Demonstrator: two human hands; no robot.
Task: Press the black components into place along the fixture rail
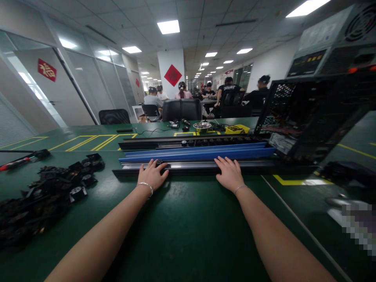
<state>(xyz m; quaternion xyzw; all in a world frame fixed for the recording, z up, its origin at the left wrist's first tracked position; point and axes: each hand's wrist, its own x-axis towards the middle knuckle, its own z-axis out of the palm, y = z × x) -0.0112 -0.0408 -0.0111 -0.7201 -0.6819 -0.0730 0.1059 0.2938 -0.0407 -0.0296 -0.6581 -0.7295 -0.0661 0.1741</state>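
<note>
My left hand rests on the left part of a long black rail, fingers spread. A small black part lies at its fingertips; whether the fingers touch it I cannot tell. Further right along the same rail lies my right hand, palm down with its fingers apart. Just behind the rail runs a long blue rail. Behind that is another black rail with a row of small black parts in it.
On the green table, a heap of black parts lies left, near a red-handled tool. An open computer case stands right. A metal bowl and yellow tray sit at the back. Several people sit beyond.
</note>
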